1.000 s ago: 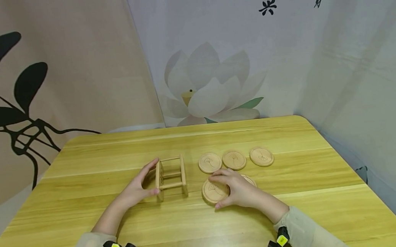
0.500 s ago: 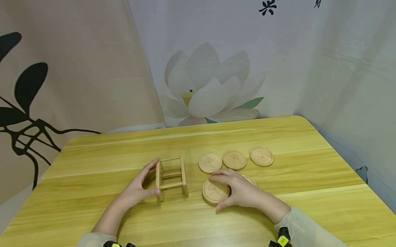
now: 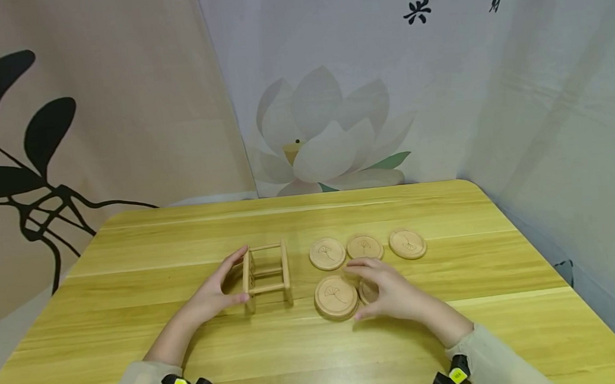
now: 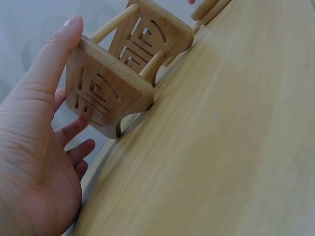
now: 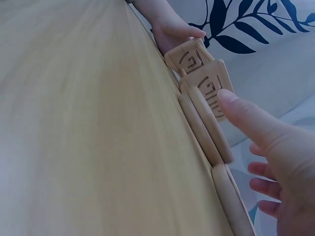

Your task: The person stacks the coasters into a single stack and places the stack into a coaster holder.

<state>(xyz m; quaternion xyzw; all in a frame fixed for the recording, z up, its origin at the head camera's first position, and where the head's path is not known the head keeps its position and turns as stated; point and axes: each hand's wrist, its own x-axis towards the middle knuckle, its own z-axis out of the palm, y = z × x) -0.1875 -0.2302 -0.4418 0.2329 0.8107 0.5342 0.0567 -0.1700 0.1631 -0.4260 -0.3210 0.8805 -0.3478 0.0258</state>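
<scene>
A small wooden coaster holder [image 3: 286, 271] with two side panels joined by rods stands left of centre. My left hand [image 3: 208, 297] holds its left panel between thumb and fingers; in the left wrist view the thumb touches a corner of the cut-out panel [image 4: 106, 91]. To the right lies a stack of two round wooden coasters [image 3: 335, 297], the top one engraved with a flower-like design. My right hand [image 3: 397, 293] hovers just right of the stack with thumb and fingers spread, holding nothing. Beneath it, a single coaster [image 3: 367, 292] is partly hidden.
Behind the stack lie three engraved coasters in a row: a left one [image 3: 327, 254], a middle one [image 3: 364, 247] and a right one [image 3: 407, 244]. The wooden table [image 3: 182, 236] ends at a printed cloth backdrop [image 3: 329, 125].
My right hand has moved right, off the two-coaster stack, uncovering its top and leaving it on the table. My left hand and the holder have stayed in place.
</scene>
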